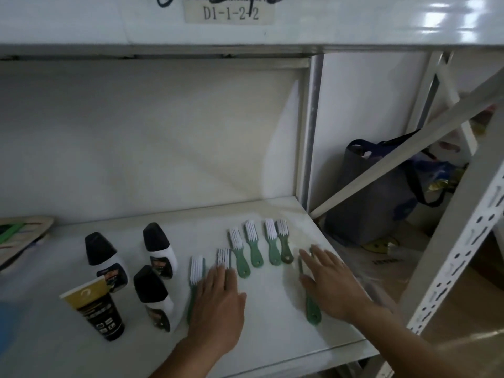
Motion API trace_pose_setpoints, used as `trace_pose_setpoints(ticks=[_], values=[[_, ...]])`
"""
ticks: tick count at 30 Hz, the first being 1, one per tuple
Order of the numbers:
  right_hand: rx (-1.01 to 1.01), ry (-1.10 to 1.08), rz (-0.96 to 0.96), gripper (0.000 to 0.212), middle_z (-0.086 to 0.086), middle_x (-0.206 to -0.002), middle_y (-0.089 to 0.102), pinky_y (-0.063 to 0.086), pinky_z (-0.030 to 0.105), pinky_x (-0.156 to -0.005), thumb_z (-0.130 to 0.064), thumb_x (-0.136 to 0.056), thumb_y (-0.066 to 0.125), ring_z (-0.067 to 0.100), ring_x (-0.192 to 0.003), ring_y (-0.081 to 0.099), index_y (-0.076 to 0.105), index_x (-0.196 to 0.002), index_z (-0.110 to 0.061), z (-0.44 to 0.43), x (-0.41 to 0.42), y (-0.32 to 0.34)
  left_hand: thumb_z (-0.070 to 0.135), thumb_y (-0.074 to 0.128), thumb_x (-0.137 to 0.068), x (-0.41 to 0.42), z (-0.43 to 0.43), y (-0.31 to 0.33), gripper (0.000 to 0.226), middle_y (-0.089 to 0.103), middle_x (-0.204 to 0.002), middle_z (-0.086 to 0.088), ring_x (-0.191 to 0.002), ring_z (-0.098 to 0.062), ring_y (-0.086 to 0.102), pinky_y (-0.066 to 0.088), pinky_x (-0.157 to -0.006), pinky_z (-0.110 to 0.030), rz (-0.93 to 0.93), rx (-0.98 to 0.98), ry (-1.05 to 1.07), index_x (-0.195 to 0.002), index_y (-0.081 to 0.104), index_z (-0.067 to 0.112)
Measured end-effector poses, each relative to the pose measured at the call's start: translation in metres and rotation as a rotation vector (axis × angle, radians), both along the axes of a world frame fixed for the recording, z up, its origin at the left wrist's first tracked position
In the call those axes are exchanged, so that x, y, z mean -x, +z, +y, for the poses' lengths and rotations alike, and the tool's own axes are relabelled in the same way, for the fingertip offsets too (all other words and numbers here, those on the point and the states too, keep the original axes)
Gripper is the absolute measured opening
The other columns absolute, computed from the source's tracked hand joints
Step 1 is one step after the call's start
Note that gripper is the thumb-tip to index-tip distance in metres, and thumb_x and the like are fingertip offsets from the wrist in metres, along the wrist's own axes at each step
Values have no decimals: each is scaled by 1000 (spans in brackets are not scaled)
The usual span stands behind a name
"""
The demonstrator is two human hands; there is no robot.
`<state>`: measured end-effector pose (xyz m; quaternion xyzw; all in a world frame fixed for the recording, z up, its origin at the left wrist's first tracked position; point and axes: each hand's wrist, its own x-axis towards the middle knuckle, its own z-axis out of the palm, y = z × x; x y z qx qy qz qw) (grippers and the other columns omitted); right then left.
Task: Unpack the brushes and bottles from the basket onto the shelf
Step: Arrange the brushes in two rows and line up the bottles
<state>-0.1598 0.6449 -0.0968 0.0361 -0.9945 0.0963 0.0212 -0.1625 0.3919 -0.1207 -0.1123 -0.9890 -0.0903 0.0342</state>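
Note:
Several green-handled brushes with white bristles lie on the white shelf (267, 320); one row (255, 248) runs along the back. My left hand (218, 301) lies flat, fingers spread, over the handles of two nearer brushes (197, 268). My right hand (330, 282) rests flat on another brush (312, 309) near the shelf's right edge, covering its head. Three white bottles with black caps (159, 249) and a black tube with a gold top (98, 312) stand to the left. The basket is out of view.
A striped flat object (19, 236) lies at the shelf's far left. Right of the shelf, behind a diagonal brace (409, 156) and a perforated upright (458, 252), a dark blue bag (379, 192) sits on the floor. The upper shelf carries a label D1-1-2-2 (230, 12).

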Motion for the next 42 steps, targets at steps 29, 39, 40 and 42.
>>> trace_pose_setpoints(ticks=[29,39,40,42], values=[[270,86,-8,30,7,-125,66,46,40,-101,-19,-98,45,25,-113,60,66,-119,-19,3,31,30,-1,47,-88,29,75,31,45,56,-129,-5,-118,-23,51,44,-98,-32,125,-38,-290,-128,58,15],[-83,86,-146,28,5,-107,68,52,41,-87,-38,-94,52,24,-95,64,66,-111,-22,3,96,16,13,57,-92,79,100,21,15,70,-99,-7,-87,-25,68,58,-78,-39,5,23,-127,-104,67,14],[-68,75,-147,27,5,-109,68,52,39,-87,-37,-94,52,24,-96,63,65,-113,-22,9,98,15,9,58,-90,80,102,20,15,70,-96,-7,-84,-25,69,58,-74,-37,24,28,-102,-101,67,14],[-33,62,-159,27,6,-113,66,50,38,-85,-37,-95,52,25,-100,61,63,-115,-23,19,99,12,4,59,-87,81,108,21,16,71,-91,-8,-80,-26,69,52,-64,-31,48,18,-69,-96,69,13]])
